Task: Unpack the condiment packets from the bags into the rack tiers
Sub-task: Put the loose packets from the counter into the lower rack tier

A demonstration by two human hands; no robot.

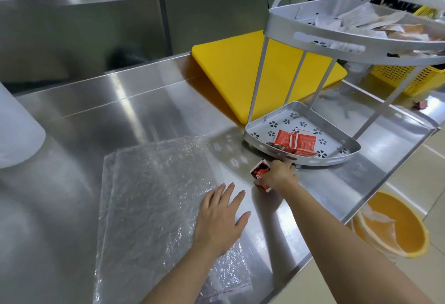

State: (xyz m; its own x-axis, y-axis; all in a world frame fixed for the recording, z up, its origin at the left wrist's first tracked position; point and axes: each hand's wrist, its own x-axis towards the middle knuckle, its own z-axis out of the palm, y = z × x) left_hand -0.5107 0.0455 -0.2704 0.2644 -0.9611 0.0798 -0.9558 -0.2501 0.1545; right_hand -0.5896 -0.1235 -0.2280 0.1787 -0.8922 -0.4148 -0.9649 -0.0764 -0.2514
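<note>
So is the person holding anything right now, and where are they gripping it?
Yes. The right hand clutches red condiment packets around their middles, ends poking out on both sides. The left hand holds nothing; it rests flat on the clear plastic bag.

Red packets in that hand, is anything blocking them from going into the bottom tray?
Only the tray's low rim lies between the right hand holding red packets and the bottom tray's floor. Lifting over it should do; nothing else visible is in the way.
</note>
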